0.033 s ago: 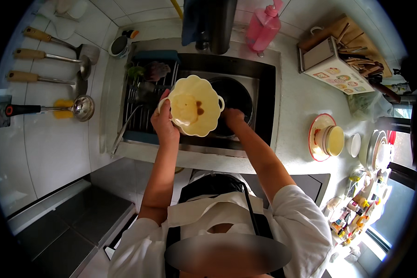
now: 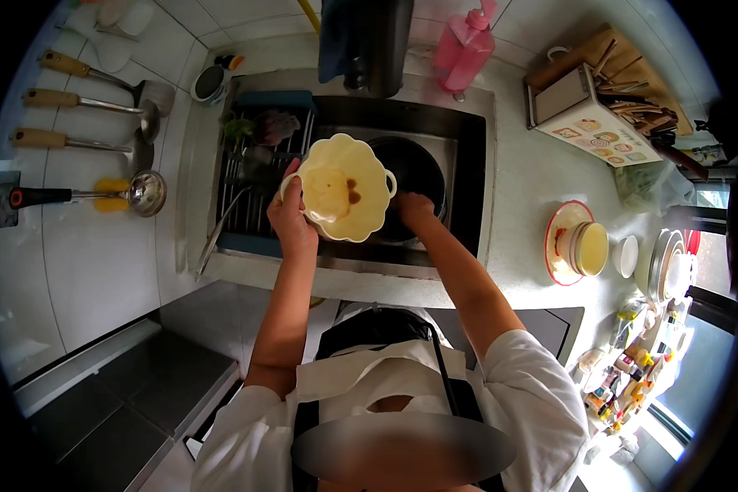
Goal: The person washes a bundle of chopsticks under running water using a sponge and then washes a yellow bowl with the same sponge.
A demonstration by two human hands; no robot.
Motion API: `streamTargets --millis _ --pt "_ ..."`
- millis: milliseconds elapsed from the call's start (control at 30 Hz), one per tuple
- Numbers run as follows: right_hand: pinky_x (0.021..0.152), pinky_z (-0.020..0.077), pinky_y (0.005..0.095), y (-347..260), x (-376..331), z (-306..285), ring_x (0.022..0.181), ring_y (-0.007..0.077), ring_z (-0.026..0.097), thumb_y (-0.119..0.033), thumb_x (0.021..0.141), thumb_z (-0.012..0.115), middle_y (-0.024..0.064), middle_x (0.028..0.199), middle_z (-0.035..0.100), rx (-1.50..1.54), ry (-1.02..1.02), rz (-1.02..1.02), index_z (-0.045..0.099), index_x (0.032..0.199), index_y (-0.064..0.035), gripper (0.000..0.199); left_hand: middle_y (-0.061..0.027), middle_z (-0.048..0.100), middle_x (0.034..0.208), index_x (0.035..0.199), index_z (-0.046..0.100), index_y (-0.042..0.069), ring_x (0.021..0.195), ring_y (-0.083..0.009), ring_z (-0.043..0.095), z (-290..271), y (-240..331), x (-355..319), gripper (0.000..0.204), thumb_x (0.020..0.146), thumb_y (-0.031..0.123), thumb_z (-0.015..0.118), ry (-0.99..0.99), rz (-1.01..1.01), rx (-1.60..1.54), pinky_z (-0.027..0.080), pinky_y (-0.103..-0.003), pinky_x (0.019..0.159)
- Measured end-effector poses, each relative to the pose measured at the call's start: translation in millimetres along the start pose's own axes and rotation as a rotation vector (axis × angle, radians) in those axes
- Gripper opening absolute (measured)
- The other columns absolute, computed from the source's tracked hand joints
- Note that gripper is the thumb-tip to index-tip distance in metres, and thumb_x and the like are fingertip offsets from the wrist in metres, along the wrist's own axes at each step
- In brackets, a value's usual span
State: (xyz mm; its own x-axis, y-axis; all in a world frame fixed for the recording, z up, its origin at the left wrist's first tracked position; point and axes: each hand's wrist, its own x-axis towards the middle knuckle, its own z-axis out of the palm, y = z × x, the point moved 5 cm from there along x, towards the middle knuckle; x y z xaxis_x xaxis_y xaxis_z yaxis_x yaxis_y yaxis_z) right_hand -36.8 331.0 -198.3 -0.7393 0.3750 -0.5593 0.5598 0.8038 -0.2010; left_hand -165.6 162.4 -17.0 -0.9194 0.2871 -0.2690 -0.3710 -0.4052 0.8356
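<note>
A pale yellow bowl (image 2: 336, 168) with a scalloped rim and two small loop handles is tilted over the sink (image 2: 466, 176), its inside toward me. Brown residue spots mark its inner surface. My left hand (image 2: 289, 215) grips it by the left side, thumb along the rim near one handle. Lower down, my right hand (image 2: 418, 211) reaches into a round black pan (image 2: 418, 160) standing in the sink. The fingers of that hand are in shadow and partly hidden by the bowl's right edge, so what they touch does not show.
A dish rack (image 2: 238, 217) spans the sink's left part, holding dark items. Behind the sink stands a pink pump bottle (image 2: 464, 53). Rightward on the counter are a utensil holder (image 2: 586, 115) and a yellow cup (image 2: 592, 248) on a red-rimmed plate (image 2: 559, 225). A ladle (image 2: 146, 194) hangs left.
</note>
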Motion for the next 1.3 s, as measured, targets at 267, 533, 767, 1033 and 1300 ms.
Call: streamTargets --millis 267,533,767,1033,1300 --pt "0.071 0.0463 0.0450 17 -56 -67 0.081 0.0391 0.058 -0.018 0.075 0.045 0.0237 0.084 0.059 0.388 0.314 0.324 0.039 0.113 -0.0050 0.040 -0.0081 0.057 0.102 0.107 0.055 -0.003 0.085 -0.0123 0.056 12 -30 5 0.028 0.082 0.010 0.053 -0.040 0.012 0.085 0.044 -0.025 0.076" --pt "0.075 0.0442 0.0454 64 -91 -63 0.082 0.0412 0.056 -0.013 0.072 0.043 0.0275 0.087 0.057 0.769 0.393 0.367 0.032 0.125 -0.0054 0.056 -0.0071 0.057 0.103 0.103 0.057 -0.002 0.087 -0.0122 0.054 36 -51 2 0.026 0.081 0.010 0.054 -0.109 0.007 0.203 0.042 -0.023 0.078" --pt "0.074 0.0438 0.0467 75 -102 -58 0.080 0.0424 0.055 -0.014 0.073 0.044 0.0280 0.085 0.057 0.833 0.535 0.328 0.030 0.126 -0.0043 0.055 -0.0080 0.056 0.106 0.098 0.058 -0.004 0.093 -0.0135 0.052 37 -79 8 0.022 0.081 0.011 0.054 -0.166 0.058 0.343 0.039 -0.024 0.081" --pt "0.073 0.0444 0.0461 70 -98 -51 0.080 0.0419 0.055 -0.015 0.073 0.045 0.0274 0.085 0.057 0.836 0.524 0.276 0.029 0.127 -0.0044 0.057 -0.0095 0.055 0.107 0.098 0.058 -0.003 0.096 -0.0162 0.051 42 -91 9 0.022 0.082 0.011 0.054 -0.222 0.131 0.459 0.039 -0.027 0.083" --pt "0.076 0.0442 0.0432 49 -88 -50 0.085 0.0414 0.054 -0.015 0.074 0.047 0.0283 0.092 0.055 0.758 0.537 0.138 0.033 0.124 -0.0051 0.053 -0.0102 0.059 0.098 0.101 0.058 0.000 0.088 -0.0157 0.054 33 -96 2 0.023 0.083 0.015 0.052 -0.192 0.131 0.535 0.041 -0.026 0.079"
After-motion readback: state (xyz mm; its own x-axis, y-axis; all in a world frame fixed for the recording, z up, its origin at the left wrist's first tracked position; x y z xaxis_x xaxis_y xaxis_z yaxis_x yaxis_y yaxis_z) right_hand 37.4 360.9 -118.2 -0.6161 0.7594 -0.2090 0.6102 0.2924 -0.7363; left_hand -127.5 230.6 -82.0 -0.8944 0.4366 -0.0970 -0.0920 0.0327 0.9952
